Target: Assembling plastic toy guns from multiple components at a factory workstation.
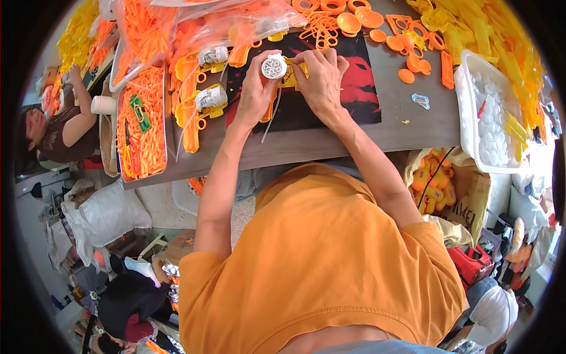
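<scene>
My left hand (257, 93) is wrapped round a toy gun with a white round nozzle (274, 66), whose face has several ring-shaped holes turned up. The gun's yellow body (289, 79) spans the gap between my hands, and a thin pale tube (268, 121) hangs below it. My right hand (323, 81) has its fingers curled and closed on the yellow body's right side; its fingertips are partly hidden. Under both hands lies a black and red mat (362, 97). Left of my left hand are two similar orange-yellow toy guns (190, 121) with white-and-clear mechanisms.
An orange-filled tray (166, 118) holds green-handled cutters (140, 112). Bagged orange parts (206, 29) crowd the back. Orange rings and discs (349, 22) lie back right, near a white bin (466, 127) of clear parts. People (62, 121) sit left and behind.
</scene>
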Demonstrator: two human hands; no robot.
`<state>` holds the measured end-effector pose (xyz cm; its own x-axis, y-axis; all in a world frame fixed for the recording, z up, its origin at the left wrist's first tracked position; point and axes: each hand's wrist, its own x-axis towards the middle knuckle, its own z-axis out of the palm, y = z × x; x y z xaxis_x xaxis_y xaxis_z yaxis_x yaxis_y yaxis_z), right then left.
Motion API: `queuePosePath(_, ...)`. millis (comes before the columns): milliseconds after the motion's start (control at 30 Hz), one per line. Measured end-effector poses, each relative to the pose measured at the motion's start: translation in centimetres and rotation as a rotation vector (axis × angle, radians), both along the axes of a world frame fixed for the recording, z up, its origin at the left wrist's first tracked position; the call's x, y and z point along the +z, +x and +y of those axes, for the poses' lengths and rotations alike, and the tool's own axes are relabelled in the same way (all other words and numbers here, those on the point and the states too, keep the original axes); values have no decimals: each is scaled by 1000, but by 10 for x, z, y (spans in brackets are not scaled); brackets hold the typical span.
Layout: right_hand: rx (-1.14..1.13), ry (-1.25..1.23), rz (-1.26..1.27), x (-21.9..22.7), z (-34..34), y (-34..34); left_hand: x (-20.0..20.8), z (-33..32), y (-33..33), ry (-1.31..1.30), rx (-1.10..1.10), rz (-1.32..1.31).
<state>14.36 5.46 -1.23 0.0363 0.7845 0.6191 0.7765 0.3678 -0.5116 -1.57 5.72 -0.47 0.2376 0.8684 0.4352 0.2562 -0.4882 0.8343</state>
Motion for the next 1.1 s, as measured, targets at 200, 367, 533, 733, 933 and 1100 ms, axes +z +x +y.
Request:
queuePosePath(200,120,-155,22,-8,-12,4,-2,1,0,26,19,10)
queuePosePath(367,209,-178,-36,-4,-13,11,-3,3,0,82,35,71)
queuePosePath(533,173,-281,-40,-5,-18,10,-1,2,2,154,57,193)
queuePosePath(733,27,-443,-34,4,-10,-2,5,2,5,286,79,350)
queuePosePath(933,168,-281,78,4,-13,25,3,0,4,297,95,365)
queuePosePath(1100,438,-325,-162,-3,4,50,7,-2,3,206,101,358)
